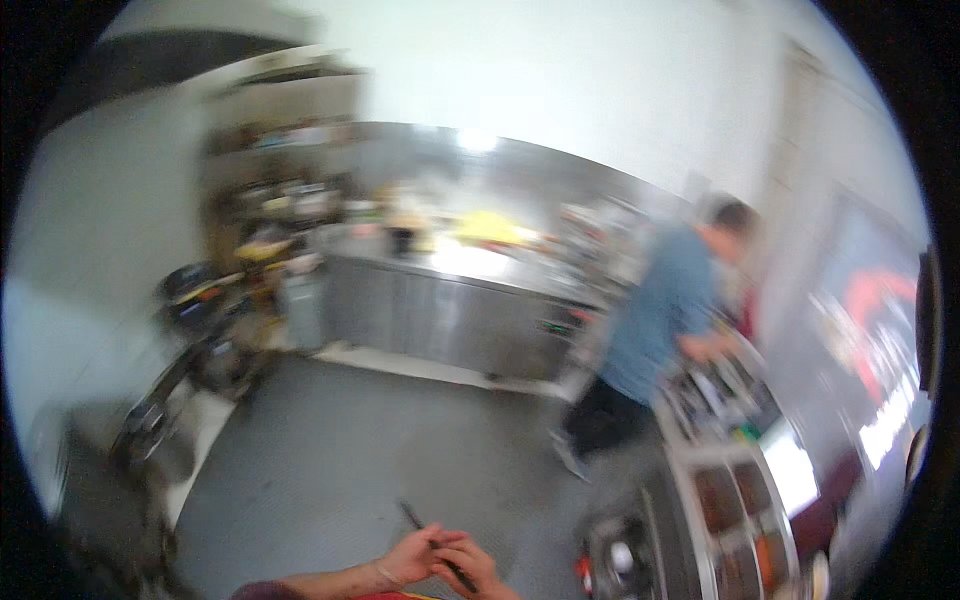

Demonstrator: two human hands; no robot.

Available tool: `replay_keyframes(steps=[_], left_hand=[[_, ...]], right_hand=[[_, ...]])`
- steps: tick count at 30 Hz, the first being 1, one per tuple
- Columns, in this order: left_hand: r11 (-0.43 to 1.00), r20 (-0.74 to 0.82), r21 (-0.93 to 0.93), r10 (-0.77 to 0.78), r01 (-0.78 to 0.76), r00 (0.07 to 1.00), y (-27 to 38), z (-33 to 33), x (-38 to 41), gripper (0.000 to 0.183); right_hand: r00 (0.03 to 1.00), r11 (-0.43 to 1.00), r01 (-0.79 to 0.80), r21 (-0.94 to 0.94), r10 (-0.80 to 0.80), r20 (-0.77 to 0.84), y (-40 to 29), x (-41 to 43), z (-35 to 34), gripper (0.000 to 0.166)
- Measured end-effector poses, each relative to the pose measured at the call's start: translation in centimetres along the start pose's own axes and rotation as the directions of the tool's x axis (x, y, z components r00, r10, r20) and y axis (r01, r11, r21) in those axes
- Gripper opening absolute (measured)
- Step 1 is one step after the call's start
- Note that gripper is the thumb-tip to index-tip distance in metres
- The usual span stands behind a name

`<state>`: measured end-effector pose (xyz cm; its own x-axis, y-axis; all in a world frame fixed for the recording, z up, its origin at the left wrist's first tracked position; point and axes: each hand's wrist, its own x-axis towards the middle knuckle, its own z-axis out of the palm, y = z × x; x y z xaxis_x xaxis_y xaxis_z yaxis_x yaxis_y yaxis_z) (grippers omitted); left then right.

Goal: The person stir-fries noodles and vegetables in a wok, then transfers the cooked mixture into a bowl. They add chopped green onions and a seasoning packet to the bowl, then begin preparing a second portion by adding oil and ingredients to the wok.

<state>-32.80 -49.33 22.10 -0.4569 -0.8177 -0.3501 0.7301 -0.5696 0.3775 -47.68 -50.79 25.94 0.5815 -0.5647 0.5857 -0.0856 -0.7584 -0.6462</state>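
Both my hands meet low in the middle of the head view, above the grey floor. A thin dark stick-like tool (412,515) slants through them, its upper end pointing away to the left. My left hand (407,556) has its fingertips closed at the tool's middle, and a band circles that wrist. Across the lower part of the same tool lies my right hand (471,561), fingers curled on it and touching the left. Blur hides what kind of tool it is.
A person (652,315) in a blue shirt leans over the counter at right. Nearer stand food-filled containers (720,499) and a dark appliance (619,551). A steel counter (442,307) holding clutter runs along the back. Cluttered shelves (285,172) and a bin (304,307) are at left.
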Motion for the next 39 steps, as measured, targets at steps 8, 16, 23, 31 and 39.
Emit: replay_keyframes(steps=[8,16,23,31,39], left_hand=[[0.997,0.076,-0.046,0.061,-0.057,0.995,17.0,-13.8,-0.9,0.045],[0.898,-0.361,0.217,0.438,-0.382,0.824,39.5,-22.4,-2.3,0.041],[0.739,-0.581,0.111,0.591,-0.665,0.56,51.9,-35.9,-6.5,0.031],[0.485,-0.637,0.082,0.698,-0.871,0.329,74.1,-53.0,-8.7,0.035],[0.402,-0.846,0.141,0.524,-0.905,0.101,94.6,-60.1,-5.6,0.048]], right_hand=[[0.96,0.887,-0.278,0.368,0.246,0.131,5.9,15.5,14.1,0.016],[0.991,0.94,0.025,0.341,-0.069,0.119,23.2,40.4,21.1,0.017],[0.926,0.973,0.062,0.224,-0.14,0.351,32.3,59.6,31.1,0.015],[0.822,0.981,-0.19,-0.038,0.18,0.54,43.4,76.4,47.7,0.029],[0.61,0.923,-0.359,-0.141,0.347,0.712,55.9,93.1,64.3,0.039]])
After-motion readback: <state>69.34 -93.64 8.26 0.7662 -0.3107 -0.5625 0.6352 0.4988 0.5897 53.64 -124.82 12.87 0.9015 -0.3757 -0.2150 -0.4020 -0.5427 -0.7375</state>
